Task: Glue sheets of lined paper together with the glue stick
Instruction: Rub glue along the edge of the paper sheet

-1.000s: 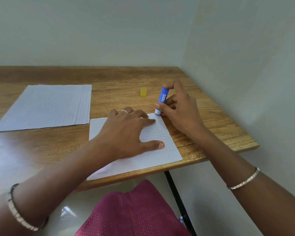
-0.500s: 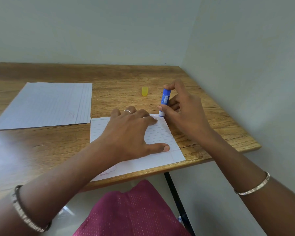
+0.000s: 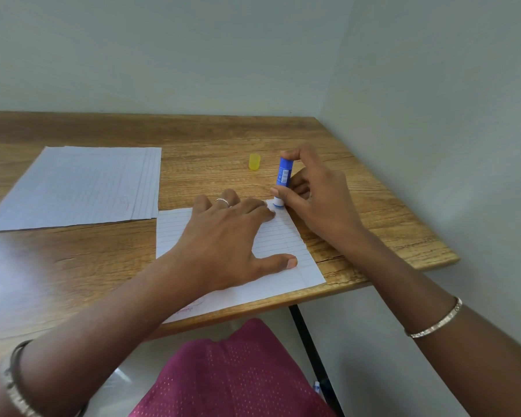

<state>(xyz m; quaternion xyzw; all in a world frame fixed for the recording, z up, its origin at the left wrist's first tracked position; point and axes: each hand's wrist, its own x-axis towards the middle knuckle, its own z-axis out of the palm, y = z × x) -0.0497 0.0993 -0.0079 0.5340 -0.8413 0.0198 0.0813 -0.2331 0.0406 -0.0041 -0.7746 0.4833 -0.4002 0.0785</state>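
Observation:
A single sheet of lined paper lies near the table's front edge. My left hand rests flat on it with fingers spread, pinning it down. My right hand grips a blue glue stick held almost upright, its white tip touching the sheet's far right corner beside my left fingertips. A stack of lined sheets lies to the left, apart from the single sheet.
The glue stick's yellow cap stands on the wooden table just behind my hands. Walls close in behind and to the right of the table. A maroon garment shows below the front edge.
The glue stick and my right hand stay at the sheet's far right corner, with the stick now slightly more upright. My left hand remains flat on the sheet.

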